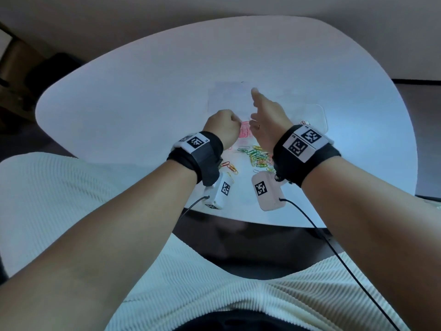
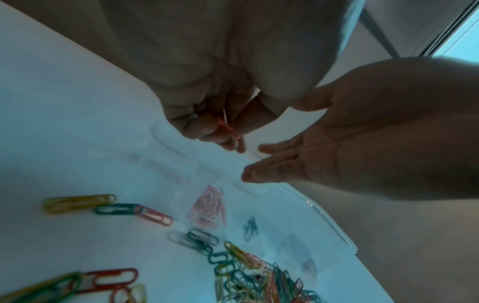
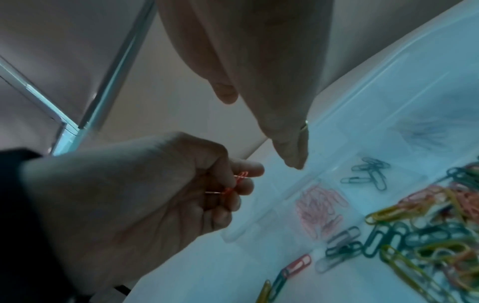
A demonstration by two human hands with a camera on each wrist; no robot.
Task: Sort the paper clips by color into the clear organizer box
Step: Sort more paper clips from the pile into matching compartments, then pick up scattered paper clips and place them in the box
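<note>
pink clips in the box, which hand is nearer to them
Left. The left hand, pinching a red clip, hangs at the left edge of the pink clips. The right hand is open and reaches farther back over the box.

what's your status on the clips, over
Left hand grips a red clip above the box. Right hand open, empty. Mixed pile still unsorted. Nothing blocking.
</note>
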